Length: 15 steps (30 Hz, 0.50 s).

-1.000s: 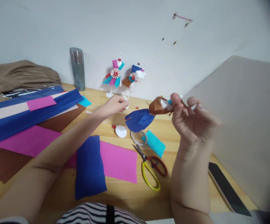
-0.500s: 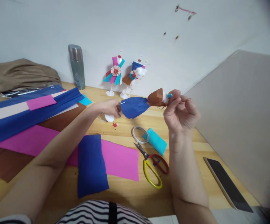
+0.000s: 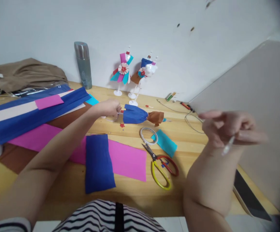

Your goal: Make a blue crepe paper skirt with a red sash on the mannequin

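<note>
My left hand (image 3: 112,108) is closed around the stand end of a miniature dress form (image 3: 136,114). The form is tilted on its side, its neck end pointing right. Crepe paper dresses it: a blue skirt and a brown top, with a bit of turquoise at the neck. Off to the right, my right hand (image 3: 231,129) is raised and blurred by motion. Its fingers pinch a small whitish, see-through stick (image 3: 228,145), whose kind I cannot make out. Scissors (image 3: 158,166) with one yellow and one red handle lie between my arms, beside a tape roll (image 3: 149,135).
Two dressed miniature forms (image 3: 121,69) (image 3: 140,75) and a flask (image 3: 83,66) stand by the wall. Blue paper (image 3: 100,164), magenta paper (image 3: 129,159) and folded turquoise paper (image 3: 165,143) lie in front. A cable (image 3: 189,119) lies at the back right; a phone (image 3: 251,193) rests on the right.
My right hand has let go of the form's neck end and moved right, now showing a small whitish stick. My left hand still holds the form, which now appears lower and flatter.
</note>
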Tool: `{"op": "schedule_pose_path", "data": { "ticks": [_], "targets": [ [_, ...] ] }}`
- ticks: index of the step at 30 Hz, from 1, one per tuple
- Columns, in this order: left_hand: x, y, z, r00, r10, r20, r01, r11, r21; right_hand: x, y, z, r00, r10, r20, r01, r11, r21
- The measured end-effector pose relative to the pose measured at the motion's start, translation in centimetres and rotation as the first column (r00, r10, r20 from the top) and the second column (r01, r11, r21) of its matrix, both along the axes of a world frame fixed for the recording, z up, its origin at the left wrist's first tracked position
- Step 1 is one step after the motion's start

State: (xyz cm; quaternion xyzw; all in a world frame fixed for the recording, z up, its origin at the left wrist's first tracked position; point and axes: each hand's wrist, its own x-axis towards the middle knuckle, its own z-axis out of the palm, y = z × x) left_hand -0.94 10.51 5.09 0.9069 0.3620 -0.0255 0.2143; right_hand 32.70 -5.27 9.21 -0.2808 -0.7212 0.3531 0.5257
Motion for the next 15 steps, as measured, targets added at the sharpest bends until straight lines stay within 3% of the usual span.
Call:
{"op": "schedule_pose_path", "data": {
  "ticks": [3, 6, 10, 15],
  "targets": [
    [-0.7, -1.1, -0.6, 0.998, -0.047, -0.046, 0.047, 0.999, -0.005, -1.8, 0.3, 0.0, 0.964, 0.235, 0.128, -0.237, 0.972, 0.002],
    [-1.6, -2.7, -0.9, 0.995, -0.028, -0.100, 0.035, 0.997, 0.073, -5.8, 0.3, -0.2, 0.997, 0.028, 0.075, -0.018, 0.991, -0.134],
    [-2.8, -4.7, -1.5, 0.986, 0.011, -0.167, 0.010, 0.992, 0.123, -11.0, 0.2, -0.8, 0.995, -0.094, 0.029, 0.098, 0.971, -0.217],
    [-4.1, -5.6, -3.4, 0.983, -0.076, -0.169, 0.102, 0.983, 0.154, -14.1, 0.6, -3.0, 0.944, -0.329, 0.025, 0.326, 0.920, -0.219]
  ]
}}
